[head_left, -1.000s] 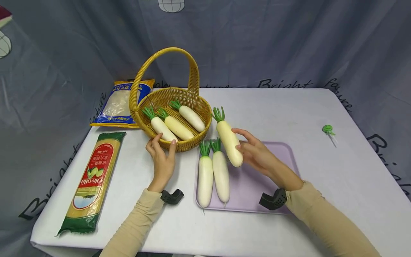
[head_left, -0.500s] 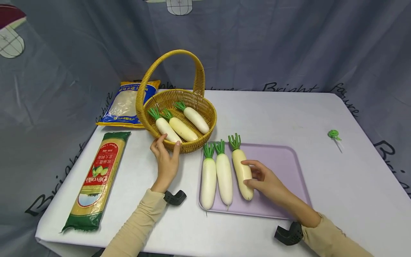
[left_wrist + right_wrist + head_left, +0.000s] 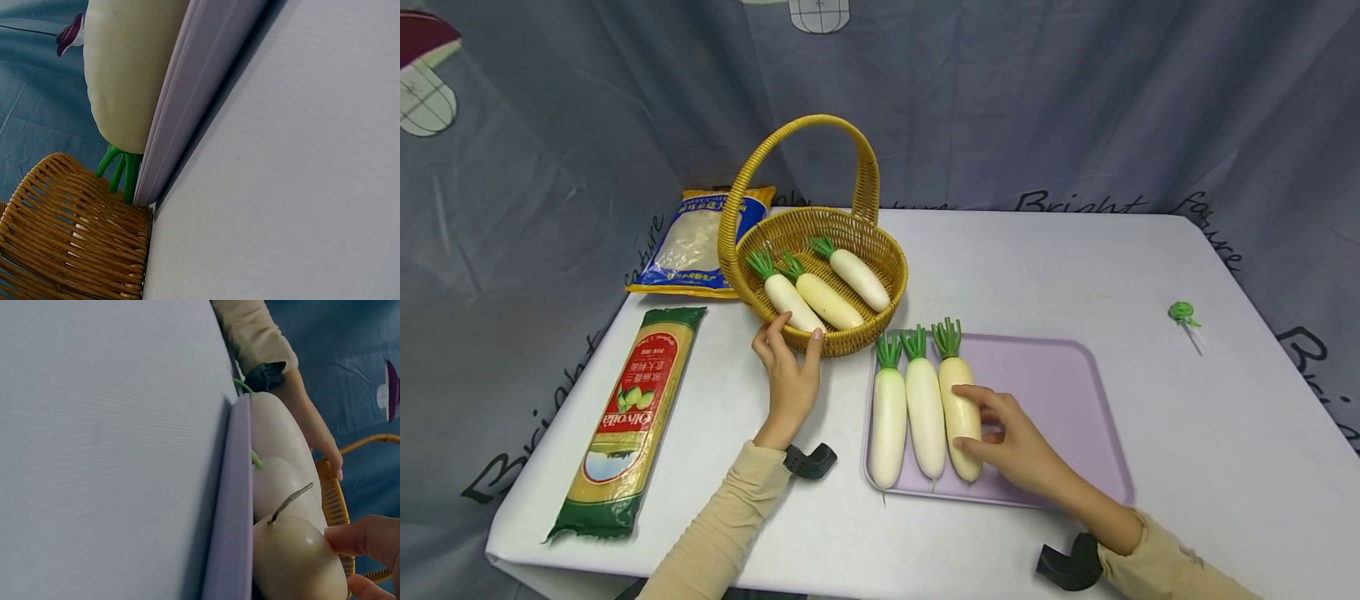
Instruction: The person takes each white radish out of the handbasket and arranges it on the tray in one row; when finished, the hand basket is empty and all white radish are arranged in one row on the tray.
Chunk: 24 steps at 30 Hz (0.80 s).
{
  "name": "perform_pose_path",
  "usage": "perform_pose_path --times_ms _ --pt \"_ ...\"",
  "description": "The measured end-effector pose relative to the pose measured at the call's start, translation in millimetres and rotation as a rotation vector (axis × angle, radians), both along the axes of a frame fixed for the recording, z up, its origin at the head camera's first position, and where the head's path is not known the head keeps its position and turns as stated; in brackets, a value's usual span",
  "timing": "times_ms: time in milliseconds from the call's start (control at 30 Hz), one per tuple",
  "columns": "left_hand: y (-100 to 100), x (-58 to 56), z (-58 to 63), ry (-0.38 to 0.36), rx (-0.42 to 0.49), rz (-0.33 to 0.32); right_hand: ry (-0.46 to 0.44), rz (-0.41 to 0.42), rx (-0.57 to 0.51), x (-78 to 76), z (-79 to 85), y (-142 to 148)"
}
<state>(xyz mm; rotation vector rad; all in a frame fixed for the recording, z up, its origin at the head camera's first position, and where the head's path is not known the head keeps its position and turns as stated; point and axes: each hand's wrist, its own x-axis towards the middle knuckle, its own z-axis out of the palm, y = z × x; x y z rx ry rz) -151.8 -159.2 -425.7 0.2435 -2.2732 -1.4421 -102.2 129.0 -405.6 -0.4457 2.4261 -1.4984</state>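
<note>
"Sleeves (image 3: pixel 722 510) at the near edge, both tan, with a black device (image 3: pixel 810 461) at the left wrist and a matching black unit (image 3: pixel 1071 564) at the right!"

"Right hand (image 3: pixel 1011 437) next, over the purple tray (image 3: pixel 1052 392): thumb nearer, fingers farther, pinching the pale yellow radish (image 3: pixel 958 417). Narrow grip, closed round its side!"

"And where's that radish?"

"On the left half of the tray, just beside the middle radish (image 3: pixel 927 421), with the left radish (image 3: pixel 889 425) next along. Three abreast, leaves to the far side!"

"Over on the left, a pasta pack (image 3: pixel 625 425) lies slantwise, green ends, red label."

"Here's the left hand (image 3: pixel 790 379): thumb and fingers wide apart, fingertips touching the near rim of the wicker basket (image 3: pixel 853 340)."

"On the far right, a green lollipop (image 3: pixel 1182 312) on the white table (image 3: pixel 1150 450)."

"Inside the basket, a left white radish (image 3: pixel 790 300), a yellowish radish (image 3: pixel 827 302) and a right white radish (image 3: pixel 860 279), leaves to the far left!"

"Handle (image 3: pixel 816 121) arching above them. Behind it, left, a blue-and-yellow bag (image 3: pixel 688 237), partly hidden."

"And farthest, a grey curtain (image 3: pixel 1000 100)!"
</note>
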Motion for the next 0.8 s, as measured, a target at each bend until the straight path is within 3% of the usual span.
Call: perform_pose_path --times_ms 333,800 --pt "-0.2 0.0 0.1 -0.008 -0.003 0.000 0.020 0.010 0.113 2.6 3.2 -0.2" --pt "0.1 0.5 0.6 -0.003 -0.004 -0.003 0.101 0.076 0.216 -17.7 11.9 5.3"
